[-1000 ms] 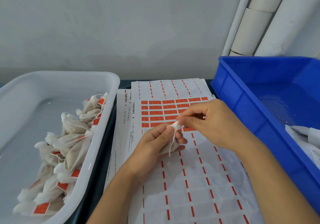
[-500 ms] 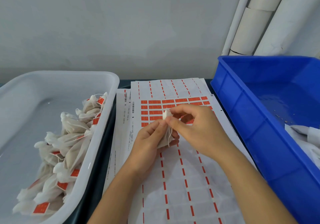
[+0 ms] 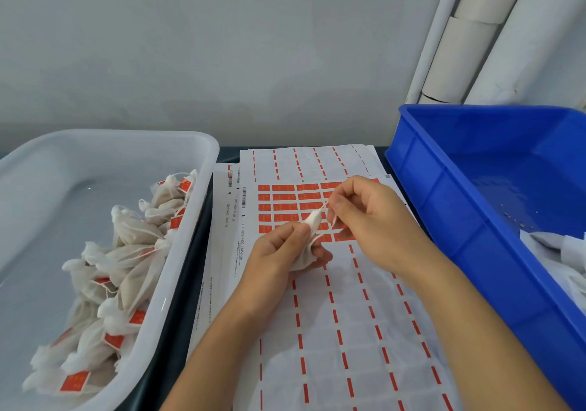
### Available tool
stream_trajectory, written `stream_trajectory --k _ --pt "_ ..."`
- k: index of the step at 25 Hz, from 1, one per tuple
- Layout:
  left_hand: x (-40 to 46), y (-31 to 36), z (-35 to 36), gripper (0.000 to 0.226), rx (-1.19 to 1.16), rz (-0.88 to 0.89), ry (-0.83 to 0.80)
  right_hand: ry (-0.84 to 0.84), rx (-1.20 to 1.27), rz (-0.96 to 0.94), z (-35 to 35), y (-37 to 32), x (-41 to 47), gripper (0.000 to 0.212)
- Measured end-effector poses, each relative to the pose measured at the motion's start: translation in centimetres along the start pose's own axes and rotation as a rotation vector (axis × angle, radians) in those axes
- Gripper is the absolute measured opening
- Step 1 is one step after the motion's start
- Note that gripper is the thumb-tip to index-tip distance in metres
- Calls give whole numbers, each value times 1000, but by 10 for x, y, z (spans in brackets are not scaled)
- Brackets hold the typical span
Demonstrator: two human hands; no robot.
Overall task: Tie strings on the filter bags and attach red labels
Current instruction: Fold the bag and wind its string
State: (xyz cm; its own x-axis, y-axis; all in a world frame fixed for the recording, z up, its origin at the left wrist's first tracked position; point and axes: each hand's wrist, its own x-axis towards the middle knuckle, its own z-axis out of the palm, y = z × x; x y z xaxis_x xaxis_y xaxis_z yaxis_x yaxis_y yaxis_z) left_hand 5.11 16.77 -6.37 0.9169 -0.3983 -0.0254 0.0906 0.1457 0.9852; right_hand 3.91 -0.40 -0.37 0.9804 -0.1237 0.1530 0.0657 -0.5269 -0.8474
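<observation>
Hands meet in the middle of the frame, over a big sheet of stickers. The left hand (image 3: 279, 252) has its fingers curled round a small white filter bag (image 3: 309, 239), squeezing its neck so the top sticks up. The right hand (image 3: 367, 217) is just to the right of it and pinches a thin string (image 3: 324, 206) that runs from the top of the bag to its fingertips (the string is very thin and hard to see). The bag is in the air, a little above the paper.

The label sheet (image 3: 333, 331) lies flat on the dark table (image 3: 190, 283) and fills the lower middle of the frame. Most of its little squares are peeled off and white. A block of red labels (image 3: 282, 201) is left near the upper middle, partly under the hands.

At the left of the frame sits a white tub (image 3: 177, 268). Inside it is a pile of finished bags (image 3: 126, 268), each with a red tag. At the right of the frame is a blue bin (image 3: 444, 220), and a few white bags (image 3: 564, 252) peek out at its lower right edge. Behind the bin, in the upper right, white pipes (image 3: 475, 36) stand against the pale wall.
</observation>
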Motion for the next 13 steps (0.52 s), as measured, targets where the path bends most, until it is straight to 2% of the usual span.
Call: stream_trajectory --k 4,8,11,13 --pt "0 0 -4 32 -86 8 -41 73 -230 -32 0 6 -2 8" --pt "1 1 -5 31 -266 10 -60 7 -291 -74 9 11 -12 2" --pt "1 2 -3 42 -240 17 -15 -21 -390 -162 15 9 -20 4" --pt "0 1 0 42 -149 29 23 -27 -465 -228 15 7 -24 6"
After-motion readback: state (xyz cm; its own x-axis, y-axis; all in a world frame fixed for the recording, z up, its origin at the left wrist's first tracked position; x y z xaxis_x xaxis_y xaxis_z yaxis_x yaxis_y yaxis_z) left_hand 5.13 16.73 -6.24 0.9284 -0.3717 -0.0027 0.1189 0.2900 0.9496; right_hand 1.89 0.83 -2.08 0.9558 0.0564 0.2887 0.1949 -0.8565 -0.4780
